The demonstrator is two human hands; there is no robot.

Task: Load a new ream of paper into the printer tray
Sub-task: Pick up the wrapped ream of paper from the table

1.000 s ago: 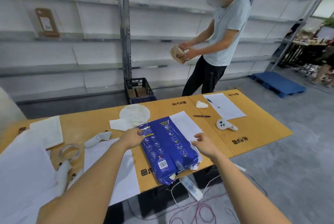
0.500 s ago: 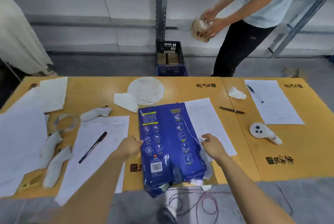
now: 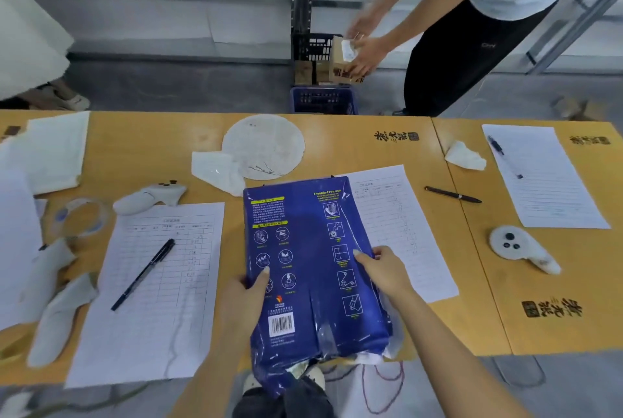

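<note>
A ream of paper (image 3: 310, 249) in a blue wrapper lies face down on the yellow table (image 3: 387, 148), its near end torn open and hanging over the table's front edge. My left hand (image 3: 244, 293) grips the ream's left side, thumb on top. On the ream's right side, my right hand (image 3: 382, 267) holds on with its fingers on the top face. No printer or tray is in view.
Printed forms (image 3: 151, 283), pens (image 3: 145, 272) (image 3: 453, 194), white controllers (image 3: 521, 247) (image 3: 150, 197), a tape roll (image 3: 79, 217), tissues and a round white disc (image 3: 264, 144) lie around the ream. Across the table a person (image 3: 472, 30) holds a cardboard box over a blue crate (image 3: 322, 94).
My view has tilted down and closer to the table. Both hands have slid toward the near end and closed on the ream's sides. The person opposite has lowered the box toward the crate.
</note>
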